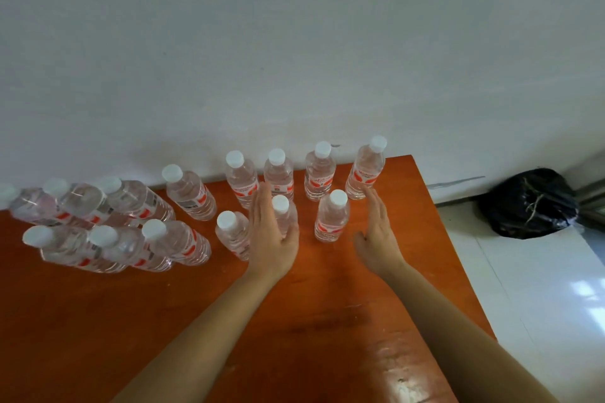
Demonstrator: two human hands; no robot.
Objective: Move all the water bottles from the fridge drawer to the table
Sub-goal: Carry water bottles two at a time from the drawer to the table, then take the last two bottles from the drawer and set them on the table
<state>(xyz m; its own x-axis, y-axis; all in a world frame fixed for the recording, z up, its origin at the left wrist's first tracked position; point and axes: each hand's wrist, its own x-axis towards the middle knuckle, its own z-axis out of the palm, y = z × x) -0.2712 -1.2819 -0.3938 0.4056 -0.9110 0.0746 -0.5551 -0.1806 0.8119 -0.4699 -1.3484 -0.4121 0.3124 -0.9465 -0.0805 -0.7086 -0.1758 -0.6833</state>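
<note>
Both hands, left (271, 235) and right (376, 239), flat-open and empty, flank two bottles (331, 221) among crowded neighbours on the table (131, 321).

Only 2 bare forearms and 2 hands of the person show above the glossy orange-brown wooden worktop (98, 321). The left hand (271, 232) and the right hand (376, 239) carry no gloves, rings, watches or bands. Both forearms are uncovered from wrist to the lower edge of the view, beyond the near side of that worktop, so no sleeve or cuff shows. The fingers (262, 203) are slender, with short, unpainted nails as far as can be told.
</note>
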